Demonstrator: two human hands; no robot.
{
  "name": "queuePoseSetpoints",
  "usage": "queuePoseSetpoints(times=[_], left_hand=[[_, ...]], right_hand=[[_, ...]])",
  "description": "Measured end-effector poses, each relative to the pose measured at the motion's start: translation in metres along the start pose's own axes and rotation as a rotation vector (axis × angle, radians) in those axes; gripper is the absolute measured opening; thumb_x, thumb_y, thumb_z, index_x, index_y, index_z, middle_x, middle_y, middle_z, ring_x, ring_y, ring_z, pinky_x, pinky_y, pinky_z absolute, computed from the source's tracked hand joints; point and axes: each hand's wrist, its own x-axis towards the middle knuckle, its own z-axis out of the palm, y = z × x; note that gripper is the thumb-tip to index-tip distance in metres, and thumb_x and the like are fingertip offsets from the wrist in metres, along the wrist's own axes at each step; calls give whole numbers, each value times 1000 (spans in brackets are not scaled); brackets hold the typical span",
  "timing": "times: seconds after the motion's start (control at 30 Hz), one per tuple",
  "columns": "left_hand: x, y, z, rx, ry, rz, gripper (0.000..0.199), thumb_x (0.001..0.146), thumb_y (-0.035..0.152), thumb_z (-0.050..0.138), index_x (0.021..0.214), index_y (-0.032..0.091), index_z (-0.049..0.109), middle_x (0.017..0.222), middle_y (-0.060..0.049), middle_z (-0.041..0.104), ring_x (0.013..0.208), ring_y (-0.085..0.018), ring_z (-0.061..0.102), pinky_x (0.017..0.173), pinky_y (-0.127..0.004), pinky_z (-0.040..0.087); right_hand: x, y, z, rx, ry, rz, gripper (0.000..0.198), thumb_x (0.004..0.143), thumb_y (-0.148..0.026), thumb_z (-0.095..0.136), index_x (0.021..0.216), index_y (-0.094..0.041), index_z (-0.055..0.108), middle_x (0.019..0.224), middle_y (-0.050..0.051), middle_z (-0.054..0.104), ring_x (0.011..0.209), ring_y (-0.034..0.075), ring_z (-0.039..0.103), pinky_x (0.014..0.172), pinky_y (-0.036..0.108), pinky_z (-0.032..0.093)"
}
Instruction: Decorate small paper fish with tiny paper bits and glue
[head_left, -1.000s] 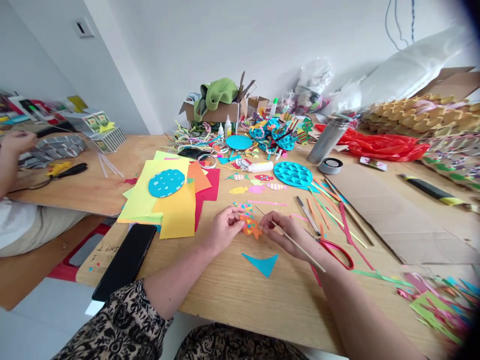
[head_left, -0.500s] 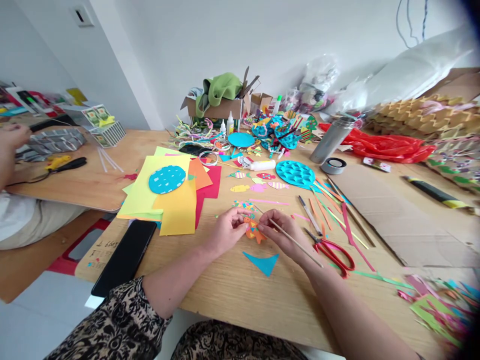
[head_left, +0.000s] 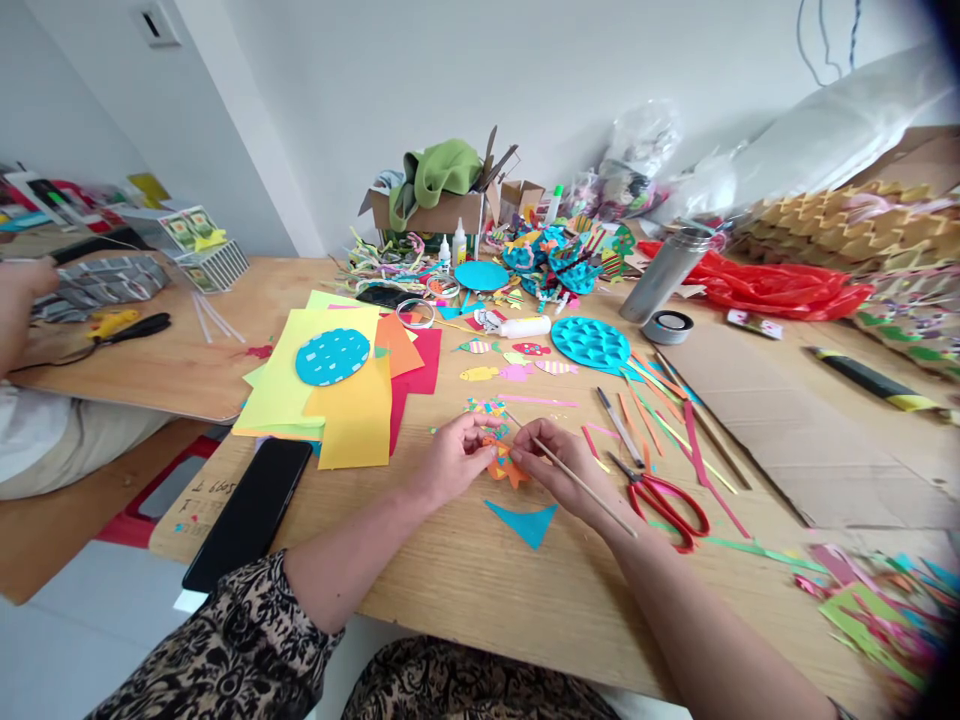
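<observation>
An orange paper fish (head_left: 507,465) with small coloured bits on it is held between both hands over the wooden table. My left hand (head_left: 461,455) pinches its left edge with thumb and fingers. My right hand (head_left: 559,468) presses on its right side, and a thin wooden stick (head_left: 577,474) rests in the same hand, slanting back over the wrist. Tiny coloured paper bits (head_left: 487,406) lie just beyond my fingers. Nearer to me is a blue paper scrap (head_left: 525,522). Several small paper fish (head_left: 516,372) lie in rows further off.
Red-handled scissors (head_left: 666,505) and a pen (head_left: 619,427) lie right of my hand. Coloured paper sheets (head_left: 352,420) and a black phone (head_left: 247,515) are on the left. A steel flask (head_left: 664,278) and cardboard (head_left: 795,430) stand right. Another person's hand (head_left: 22,290) is far left.
Both hands stay in nearly the same place around the orange fish. The right fingers and the stick have shifted very slightly; the whole view has moved a little.
</observation>
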Motion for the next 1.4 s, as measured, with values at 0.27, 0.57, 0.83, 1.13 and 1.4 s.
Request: queuePoseSetpoints(times=[0.27,0.57,0.83,1.13,1.4], left_hand=[[0,-1,-1,18,15,-7,30,74,11,62,103,15,62,74,0,65,65,-12,61,65,-23,46],[1,-1,-1,12,3,-6,29,73,7,62,102,14,62,79,-2,67,72,-13,63,68,-23,47],[1,-3,-1,25,-10,2,28,75,11,65,102,15,63,78,-2,67,70,-13,63,66,-23,48],[1,-7,-2,9,-26,0,32,72,18,73,102,14,63,69,1,63,62,-11,59,62,-23,46],[-1,0,-1,-26,-10,-16,31,75,25,73,102,15,63,65,2,61,61,-11,58,60,-22,42]], right_hand=[[2,6,2,-4,-23,-28,20,78,-37,64,80,-19,54,69,0,58,60,13,52,55,26,41],[0,3,3,14,-58,-13,21,79,-38,63,81,-20,53,71,1,59,61,14,53,55,27,42],[1,7,3,-7,-60,-12,17,78,-34,62,81,-20,53,70,1,59,60,13,52,54,26,42],[0,3,3,-2,-71,14,23,79,-40,62,82,-20,52,68,0,57,58,13,51,53,26,40],[1,10,3,9,-34,-3,22,78,-39,63,83,-20,54,66,-1,56,58,13,50,51,25,38]])
